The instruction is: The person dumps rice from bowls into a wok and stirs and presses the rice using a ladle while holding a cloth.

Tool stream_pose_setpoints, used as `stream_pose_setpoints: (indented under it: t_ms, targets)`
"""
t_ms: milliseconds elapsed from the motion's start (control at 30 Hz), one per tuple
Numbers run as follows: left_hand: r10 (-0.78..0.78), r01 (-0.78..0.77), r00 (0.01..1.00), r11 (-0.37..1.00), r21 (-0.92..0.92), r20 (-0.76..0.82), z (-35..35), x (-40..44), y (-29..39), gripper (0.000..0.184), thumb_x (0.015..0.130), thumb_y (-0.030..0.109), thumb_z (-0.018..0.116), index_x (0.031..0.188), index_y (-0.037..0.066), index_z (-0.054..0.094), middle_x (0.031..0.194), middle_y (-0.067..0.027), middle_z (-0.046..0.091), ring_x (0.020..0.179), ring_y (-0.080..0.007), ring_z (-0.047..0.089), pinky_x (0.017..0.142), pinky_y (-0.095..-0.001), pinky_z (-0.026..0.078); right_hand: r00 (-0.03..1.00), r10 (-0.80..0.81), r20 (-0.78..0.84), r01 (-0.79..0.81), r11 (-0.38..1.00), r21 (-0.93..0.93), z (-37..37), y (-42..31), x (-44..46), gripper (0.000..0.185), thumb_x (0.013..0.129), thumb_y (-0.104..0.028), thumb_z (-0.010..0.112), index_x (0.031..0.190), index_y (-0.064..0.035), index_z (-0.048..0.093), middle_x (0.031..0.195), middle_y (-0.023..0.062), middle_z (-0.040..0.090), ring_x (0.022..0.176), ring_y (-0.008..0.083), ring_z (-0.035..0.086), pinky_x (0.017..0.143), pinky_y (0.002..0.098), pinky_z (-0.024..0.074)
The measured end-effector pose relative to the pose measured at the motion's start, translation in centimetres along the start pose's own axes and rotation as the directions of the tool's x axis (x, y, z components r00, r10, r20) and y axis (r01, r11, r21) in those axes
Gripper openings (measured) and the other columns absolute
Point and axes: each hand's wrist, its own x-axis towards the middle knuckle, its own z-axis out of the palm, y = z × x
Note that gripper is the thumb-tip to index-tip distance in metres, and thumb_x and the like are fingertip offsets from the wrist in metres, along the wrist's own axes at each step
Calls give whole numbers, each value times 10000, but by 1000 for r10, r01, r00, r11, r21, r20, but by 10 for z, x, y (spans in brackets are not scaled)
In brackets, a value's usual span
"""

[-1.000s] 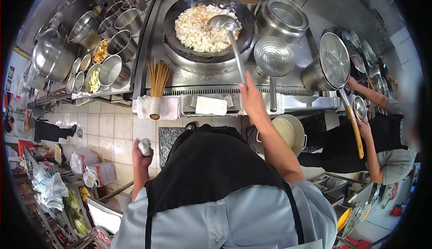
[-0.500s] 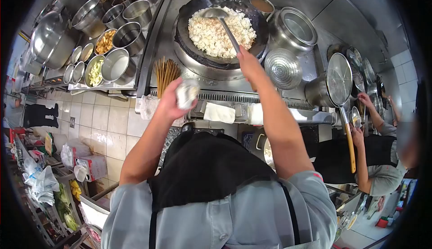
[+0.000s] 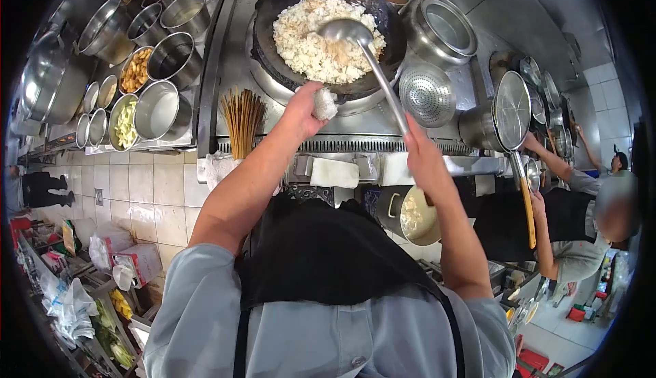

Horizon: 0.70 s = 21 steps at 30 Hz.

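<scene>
Head view: right hand (image 3: 425, 156) has its fingers curled round the end of a long-handled ladle (image 3: 384, 81), pressed close on the handle. The ladle's bowl rests on white grains (image 3: 301, 43) (rice, by the look of them), which lie heaped in a dark wok (image 3: 265, 39) on the stove, tinted brown in patches. Left hand (image 3: 303, 110) grips a whitish bundle, probably folded cloth, between thumb and fingers at the wok's near edge; cannot tell whether the bundle touches the rim, and some fingertips are hidden.

Step in hand, as judged: working the grains with the ladle, browning uneven. Next move seems to call for bundle between skin and metal if the rim is to be steadied, and for the ladle to reach the paler grains without pushing any over the edge. Perforated skimmer (image 3: 427, 96) lies just beside the wok, untouched.
</scene>
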Motion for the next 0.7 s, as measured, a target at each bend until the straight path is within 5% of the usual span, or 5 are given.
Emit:
stream_pose_setpoints:
  t_ms: [300,433,467,600,700]
  targets:
    - [93,-90,995,993,82,-30,4,15,-20,153,1030,213,507,1108,110,588,975,-89,678,782,-235,658,582,-398,551,924,191,331,-226,971,71,0,-45,-18,599,1055,-296,478,1606,-157,285,828,150,654,536,236,583,507,423,501]
    - [15,-14,999,1000,10,-42,27,-97,-33,206,1064,208,468,1216,126,581,1001,-82,693,768,-249,673,609,-448,554,946,-136,294,123,990,62,-40,30,-108,636,1039,-244,483,1635,-177,273,686,70,589,522,162,564,512,345,484]
    - [-23,26,998,999,47,-65,36,-123,-29,214,1067,213,466,1228,130,581,1008,-78,694,770,-252,673,620,-456,550,846,191,497,-291,948,131,-73,-11,-122,640,1040,-230,471,1639,-157,259,625,31,522,451,118,511,451,280,455]
    - [47,-44,999,983,176,-15,12,-56,-19,186,1070,247,445,1109,109,564,888,-80,701,776,-253,666,628,-465,550,885,132,447,-262,934,243,-53,4,-63,602,1071,-311,487,1631,-209,292,576,-11,454,392,81,400,372,268,355]
    - [192,-197,980,971,138,43,-32,-44,-73,180,1060,210,450,1125,88,566,1037,-113,715,845,-248,681,640,-460,575,978,-208,8,206,967,-150,9,48,4,602,1044,-274,512,1601,-151,319,720,218,680,644,412,676,622,466,544]
